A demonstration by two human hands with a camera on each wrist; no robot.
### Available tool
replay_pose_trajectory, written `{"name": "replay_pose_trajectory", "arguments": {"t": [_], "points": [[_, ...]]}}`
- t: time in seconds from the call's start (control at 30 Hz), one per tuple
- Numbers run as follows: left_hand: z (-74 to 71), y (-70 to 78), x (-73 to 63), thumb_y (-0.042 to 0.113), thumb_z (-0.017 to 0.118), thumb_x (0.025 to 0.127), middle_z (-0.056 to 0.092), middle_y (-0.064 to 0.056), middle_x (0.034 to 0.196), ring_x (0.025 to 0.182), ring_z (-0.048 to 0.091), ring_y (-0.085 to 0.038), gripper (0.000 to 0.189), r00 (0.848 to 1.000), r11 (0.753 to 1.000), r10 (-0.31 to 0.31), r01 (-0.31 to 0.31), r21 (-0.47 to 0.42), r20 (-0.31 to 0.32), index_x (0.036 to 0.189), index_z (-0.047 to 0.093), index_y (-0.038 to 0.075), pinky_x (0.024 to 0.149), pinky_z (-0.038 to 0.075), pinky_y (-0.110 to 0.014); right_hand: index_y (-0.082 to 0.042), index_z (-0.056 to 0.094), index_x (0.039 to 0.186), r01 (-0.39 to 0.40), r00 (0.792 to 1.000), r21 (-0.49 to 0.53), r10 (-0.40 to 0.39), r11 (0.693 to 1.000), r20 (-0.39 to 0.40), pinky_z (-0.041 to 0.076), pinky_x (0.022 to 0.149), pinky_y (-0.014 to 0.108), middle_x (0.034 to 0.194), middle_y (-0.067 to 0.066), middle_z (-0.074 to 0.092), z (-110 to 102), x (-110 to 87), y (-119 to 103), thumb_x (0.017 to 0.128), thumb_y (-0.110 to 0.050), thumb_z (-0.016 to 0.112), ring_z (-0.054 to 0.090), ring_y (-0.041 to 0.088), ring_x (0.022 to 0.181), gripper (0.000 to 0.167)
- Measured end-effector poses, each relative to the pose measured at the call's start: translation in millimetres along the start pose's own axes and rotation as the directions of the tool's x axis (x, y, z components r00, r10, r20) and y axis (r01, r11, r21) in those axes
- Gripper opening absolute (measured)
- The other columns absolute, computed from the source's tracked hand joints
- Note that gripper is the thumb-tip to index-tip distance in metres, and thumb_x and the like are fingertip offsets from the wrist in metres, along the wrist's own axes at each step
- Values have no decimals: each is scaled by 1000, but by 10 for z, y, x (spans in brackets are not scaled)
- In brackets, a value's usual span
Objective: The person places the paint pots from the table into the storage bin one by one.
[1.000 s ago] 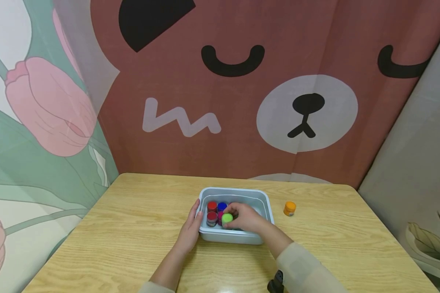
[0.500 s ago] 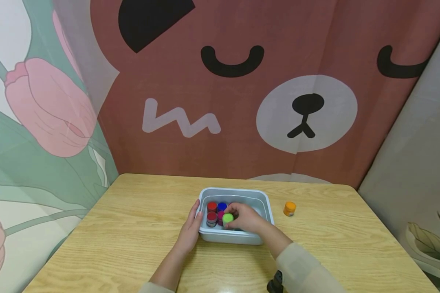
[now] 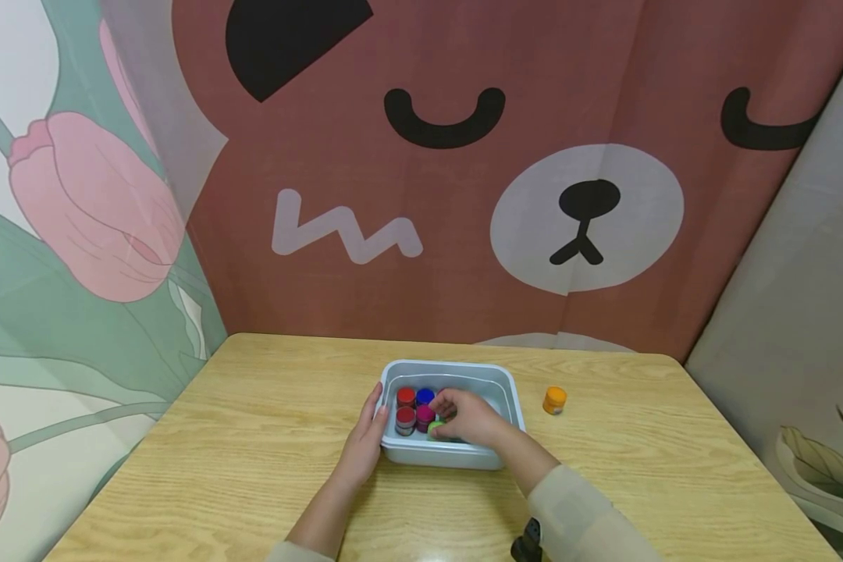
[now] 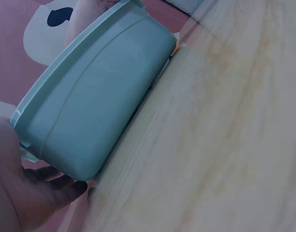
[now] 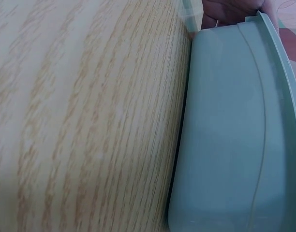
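A light blue plastic box (image 3: 444, 455) stands on the table. Inside, toward its left, sit small jars: one with a red lid (image 3: 406, 396), one with a dark red lid (image 3: 405, 418), one with a blue lid (image 3: 425, 396) and one with a magenta lid (image 3: 425, 416). My left hand (image 3: 362, 446) grips the box's left end, thumb at the rim and fingers along the outer wall. My right hand (image 3: 469, 416) is over the box, its thumb and fingers parted just above a green-lidded jar (image 3: 435, 428). That jar is low in the box, partly hidden by the thumb.
An orange-lidded jar (image 3: 554, 400) stands on the wooden table (image 3: 639, 453), right of the box. Something black (image 3: 527, 542) shows by the right sleeve at the bottom edge. A curtain with a bear print (image 3: 337, 304) hangs behind the table.
The green-lidded jar has dropped lower in the box, out of my right fingers, and more of the magenta-lidded jar shows. My left hand and the box have stayed still.
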State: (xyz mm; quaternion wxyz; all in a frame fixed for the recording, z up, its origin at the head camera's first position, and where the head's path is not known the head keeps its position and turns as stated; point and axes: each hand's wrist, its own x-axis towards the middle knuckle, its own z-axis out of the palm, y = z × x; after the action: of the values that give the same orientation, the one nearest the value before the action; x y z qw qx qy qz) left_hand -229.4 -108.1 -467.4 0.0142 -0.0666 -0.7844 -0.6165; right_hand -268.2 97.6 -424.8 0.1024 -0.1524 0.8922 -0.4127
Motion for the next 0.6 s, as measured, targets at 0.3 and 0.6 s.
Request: {"name": "replay_pose_trajectory", "arguments": {"t": [0.3, 0.6], "points": [[-2, -4, 2, 34, 37, 106, 26, -18, 161, 147, 22, -43, 55, 1000, 1000, 1, -1, -3, -1, 157, 24, 17, 117, 19, -66, -3, 66, 108, -9, 1000, 11, 9, 1000, -24, 53, 92, 40, 103, 8, 68, -14, -14, -11, 78, -9, 81, 63, 22, 99, 34], [0, -8, 8, 35, 37, 106, 26, -17, 161, 147, 22, -43, 55, 1000, 1000, 3, -3, 1, -5, 156, 24, 17, 117, 19, -66, -2, 65, 115, 5, 999, 53, -2, 999, -47, 51, 94, 43, 112, 11, 68, -117, -64, 5, 82, -12, 79, 62, 27, 105, 37]]}}
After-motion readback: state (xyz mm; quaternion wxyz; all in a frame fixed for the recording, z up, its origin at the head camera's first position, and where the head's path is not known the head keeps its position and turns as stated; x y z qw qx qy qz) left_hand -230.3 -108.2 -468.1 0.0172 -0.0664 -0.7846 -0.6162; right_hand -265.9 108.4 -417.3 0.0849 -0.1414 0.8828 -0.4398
